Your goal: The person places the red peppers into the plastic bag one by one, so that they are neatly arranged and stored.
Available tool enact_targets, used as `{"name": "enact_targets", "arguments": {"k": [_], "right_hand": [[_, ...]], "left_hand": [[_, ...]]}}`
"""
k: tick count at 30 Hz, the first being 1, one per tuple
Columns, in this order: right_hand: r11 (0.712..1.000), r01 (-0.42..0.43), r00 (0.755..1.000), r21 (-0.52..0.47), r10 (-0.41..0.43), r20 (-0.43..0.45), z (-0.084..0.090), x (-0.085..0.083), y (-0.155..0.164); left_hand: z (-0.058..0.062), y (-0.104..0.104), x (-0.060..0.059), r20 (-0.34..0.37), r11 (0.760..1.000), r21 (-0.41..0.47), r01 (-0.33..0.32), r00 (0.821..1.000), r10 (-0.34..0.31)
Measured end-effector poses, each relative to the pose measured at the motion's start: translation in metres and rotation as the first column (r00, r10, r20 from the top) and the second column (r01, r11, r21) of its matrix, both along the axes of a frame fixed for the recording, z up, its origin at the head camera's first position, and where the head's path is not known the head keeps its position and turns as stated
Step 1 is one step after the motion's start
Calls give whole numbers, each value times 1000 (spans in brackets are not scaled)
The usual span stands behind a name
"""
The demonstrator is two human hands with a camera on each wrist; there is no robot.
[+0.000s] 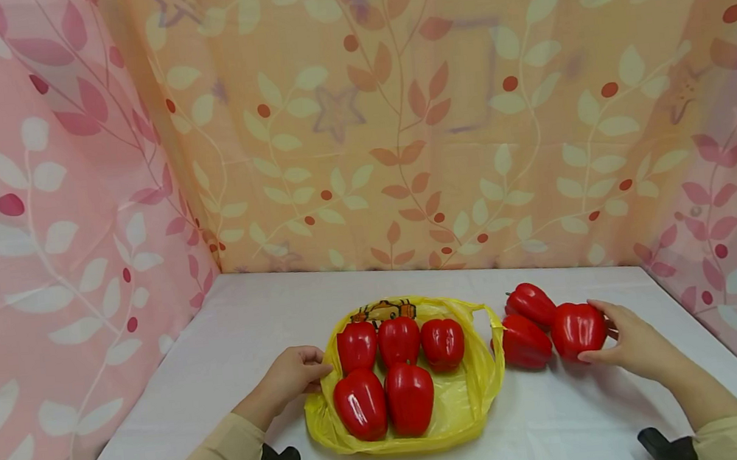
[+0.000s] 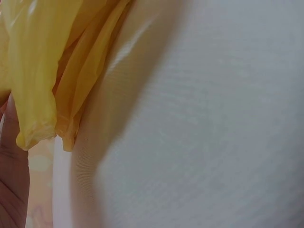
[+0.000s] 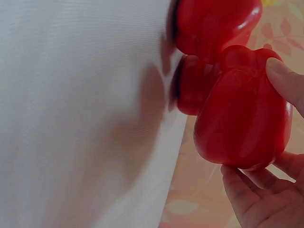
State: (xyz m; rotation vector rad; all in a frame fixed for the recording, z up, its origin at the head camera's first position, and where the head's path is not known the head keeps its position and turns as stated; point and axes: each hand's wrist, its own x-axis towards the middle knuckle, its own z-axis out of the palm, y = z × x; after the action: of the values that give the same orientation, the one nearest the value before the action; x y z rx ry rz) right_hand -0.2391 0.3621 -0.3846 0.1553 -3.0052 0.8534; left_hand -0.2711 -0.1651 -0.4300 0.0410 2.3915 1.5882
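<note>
A yellow plastic bag [image 1: 456, 418] lies spread wide on the table, with several red bell peppers [image 1: 362, 405] in two rows on it. At its left edge my left hand [image 1: 289, 378] pinches the bag's rim; in the left wrist view, folds of the bag [image 2: 38, 71] hang beside part of that hand [image 2: 14, 175]. To the right of the bag, my right hand [image 1: 635, 337] grips a red bell pepper [image 1: 578, 330] between thumb and fingers. This bell pepper [image 3: 244, 118] appears raised off the cloth in the right wrist view. Two more bell peppers [image 1: 524, 342] sit just left of it.
White cloth [image 1: 268, 299] covers the table. Patterned curtains [image 1: 397, 109] with leaf prints enclose the back and both sides. A handle loop of the bag [image 1: 497, 336] reaches toward the loose bell peppers. Black straps or mounts [image 1: 665, 446] show at both wrists.
</note>
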Motion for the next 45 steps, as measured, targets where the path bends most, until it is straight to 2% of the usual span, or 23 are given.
{"name": "enact_targets", "arguments": {"k": [9,19,29,37,45], "right_hand": [[999,-32,998,-7,32,-59,15,1,-5],[996,-88,991,-29,85,-103,42,6,-32],[986,-152,982,-69,142,-125,52,8,-64],[975,-214,969,-66,203,-142,49,8,-94],[957,-271,959,-105,259,-118,35,5,-124]], "left_hand": [[0,0,-1,1,1000,-3,6,1000,-6],[2,-1,-1,2,1000,8,13,1000,-13],[1,-1,0,-2,1000,2,1,1000,-1],[0,-1,-1,2,1000,18,3,1000,-4],[-1,-3,0,6,1000,26,13,1000,-13]]}}
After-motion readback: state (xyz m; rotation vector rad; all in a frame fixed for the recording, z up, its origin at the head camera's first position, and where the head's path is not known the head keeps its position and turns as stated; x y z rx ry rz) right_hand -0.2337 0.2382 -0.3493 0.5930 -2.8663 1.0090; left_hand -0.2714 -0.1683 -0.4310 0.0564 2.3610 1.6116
